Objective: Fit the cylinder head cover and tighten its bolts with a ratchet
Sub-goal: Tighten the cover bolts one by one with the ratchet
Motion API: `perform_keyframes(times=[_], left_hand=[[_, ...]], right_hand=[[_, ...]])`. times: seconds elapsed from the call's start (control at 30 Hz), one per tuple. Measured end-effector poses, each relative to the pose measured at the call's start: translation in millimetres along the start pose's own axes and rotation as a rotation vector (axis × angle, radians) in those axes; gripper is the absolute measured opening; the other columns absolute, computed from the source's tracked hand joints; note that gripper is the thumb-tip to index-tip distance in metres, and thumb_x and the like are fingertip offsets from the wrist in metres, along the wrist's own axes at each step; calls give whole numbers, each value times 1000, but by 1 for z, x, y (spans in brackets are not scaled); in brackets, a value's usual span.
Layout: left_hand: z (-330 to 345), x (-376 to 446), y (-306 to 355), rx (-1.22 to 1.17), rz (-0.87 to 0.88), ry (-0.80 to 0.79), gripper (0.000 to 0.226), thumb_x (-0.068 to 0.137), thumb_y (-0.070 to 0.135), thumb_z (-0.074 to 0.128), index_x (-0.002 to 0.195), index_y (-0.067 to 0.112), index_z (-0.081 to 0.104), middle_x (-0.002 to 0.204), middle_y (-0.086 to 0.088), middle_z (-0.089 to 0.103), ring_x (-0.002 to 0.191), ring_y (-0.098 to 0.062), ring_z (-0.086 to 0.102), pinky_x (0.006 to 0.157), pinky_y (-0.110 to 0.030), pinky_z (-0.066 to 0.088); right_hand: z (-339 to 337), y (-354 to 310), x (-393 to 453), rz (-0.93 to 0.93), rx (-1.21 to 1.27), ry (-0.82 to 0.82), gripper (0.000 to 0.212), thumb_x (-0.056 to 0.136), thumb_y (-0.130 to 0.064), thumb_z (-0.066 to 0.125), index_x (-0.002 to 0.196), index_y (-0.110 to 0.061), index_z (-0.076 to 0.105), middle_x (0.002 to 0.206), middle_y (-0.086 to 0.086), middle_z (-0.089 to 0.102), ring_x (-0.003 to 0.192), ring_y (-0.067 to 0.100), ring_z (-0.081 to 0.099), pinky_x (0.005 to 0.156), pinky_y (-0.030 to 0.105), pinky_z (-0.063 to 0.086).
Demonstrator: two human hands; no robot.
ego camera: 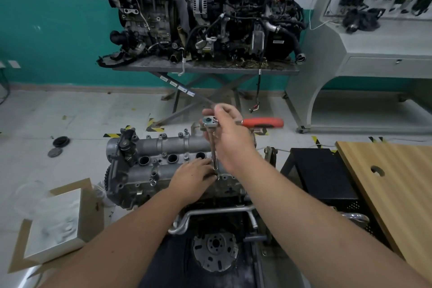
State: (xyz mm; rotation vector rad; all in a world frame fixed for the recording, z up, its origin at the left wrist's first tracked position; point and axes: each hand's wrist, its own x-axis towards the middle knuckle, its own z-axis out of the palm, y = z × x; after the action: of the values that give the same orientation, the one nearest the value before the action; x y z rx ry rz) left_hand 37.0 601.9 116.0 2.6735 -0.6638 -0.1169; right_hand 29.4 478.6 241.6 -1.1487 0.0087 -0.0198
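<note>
Centrally, the cylinder head cover [168, 159] sits on top of the engine [177, 184], its long axis running left to right across the view, with a row of round wells along the middle and bolts [180, 134] standing along its far edge. Over its right part the ratchet [210, 122] stands on a long extension [214, 154] that runs nearly upright down to the cover's near side, while the orange handle [263, 122] points out to the right, level, with open floor behind it. The right hand [230, 134] is curled round the ratchet head from above, wrist bent, forearm rising from the lower right. The left hand [192, 176] lies on the cover, its fingers gathered at the foot of the extension; whether they pinch it cannot be told. Just right of the engine stand a black crate [322, 175] and a wooden table [397, 182]; a cardboard box [58, 222] lies at the left.
</note>
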Motion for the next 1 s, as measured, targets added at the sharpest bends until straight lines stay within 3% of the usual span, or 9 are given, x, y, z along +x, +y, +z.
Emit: perform_keyframes(times=[0.03,0.1,0.17,0.23,0.33,0.47,0.67,0.83,1.0], left_hand=[[0,0,0,-4,6,14,27,101,36,52,113,21,71,138,5,56,129,-19,48,103,-40,40],[0,0,0,-20,5,38,26,100,33,54,115,18,69,131,4,60,123,-21,52,97,-36,41],[0,2,0,-1,-12,21,34,99,34,54,128,17,62,136,2,58,127,-21,51,104,-35,39],[1,3,-1,-47,-30,3,41,99,34,54,136,15,57,144,-1,54,134,-20,47,112,-37,35],[0,0,1,-60,24,47,26,99,31,57,115,15,70,135,3,58,125,-19,50,105,-37,38],[0,-2,-1,1,52,54,24,101,34,53,100,18,70,119,9,59,113,-18,52,91,-37,41],[1,0,-2,-9,48,40,26,102,34,52,105,16,70,127,5,58,119,-19,50,97,-37,40],[4,2,-4,6,28,28,28,102,38,50,111,20,70,134,8,55,126,-17,47,102,-36,37],[4,2,-5,-32,14,21,31,101,39,52,120,23,69,150,10,47,135,-16,44,111,-37,33]], right_hand=[[-3,3,-3,-174,-254,-17,21,100,-30,53,97,-43,70,117,-7,70,113,16,60,94,29,48],[-12,7,-1,-624,-797,-54,25,100,-27,55,120,-29,69,138,-2,60,129,15,53,107,31,43],[-16,5,5,-941,-1181,-112,24,93,-12,65,116,-11,73,132,6,64,124,28,56,101,44,46],[-14,1,8,-1022,-1399,-183,22,83,-2,73,103,-9,75,113,6,71,110,30,63,88,46,50],[-10,-11,8,-934,-1571,-243,16,81,-5,68,95,-10,72,97,5,69,94,32,63,79,42,48],[-13,-22,6,-820,-1681,-306,26,92,-19,53,113,-12,66,106,4,63,100,28,55,85,39,39],[-12,-33,4,-734,-1788,-408,52,93,-35,30,136,-14,50,114,2,54,100,22,48,85,36,33],[-11,-42,6,-641,-1831,-475,49,105,-39,25,148,-19,38,120,1,54,106,21,49,87,37,35],[2,-55,13,-341,-1692,-346,36,105,-38,32,94,-18,60,78,-4,60,72,21,60,55,31,36]])
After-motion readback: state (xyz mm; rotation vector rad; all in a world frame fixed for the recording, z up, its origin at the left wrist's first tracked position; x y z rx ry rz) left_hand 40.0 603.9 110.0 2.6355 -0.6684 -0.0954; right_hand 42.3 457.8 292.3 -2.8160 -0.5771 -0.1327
